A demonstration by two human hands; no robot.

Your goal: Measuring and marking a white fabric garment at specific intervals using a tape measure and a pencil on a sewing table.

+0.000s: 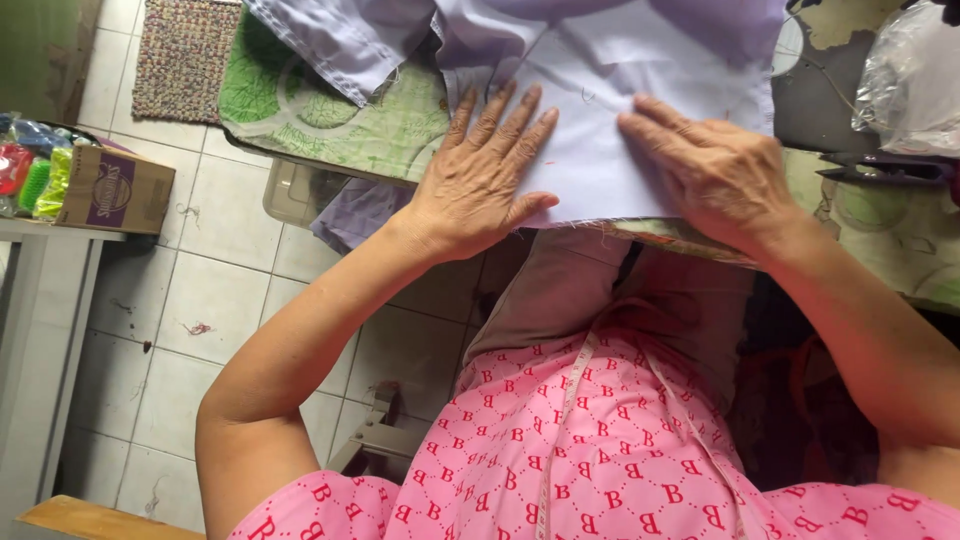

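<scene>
— What are the hands doing?
— I'm pressing my left hand (483,175) and right hand (712,170) flat, fingers spread, gripping nothing, on the pale lilac cotton fabric (620,90) lying over the green leaf-patterned surface (330,110), beside black scissors (885,170).

Light: soft, even daylight, fairly bright | Glare: the pale fabric (620,90) is nearly washed out, its folds faint | Shadows: weak under the left hand (480,180) and right hand (715,170); deep dark below the table edge (700,240) | Focus: sharp at centre, slight softness toward corners | Distortion: wide-angle stretch at edges
</scene>
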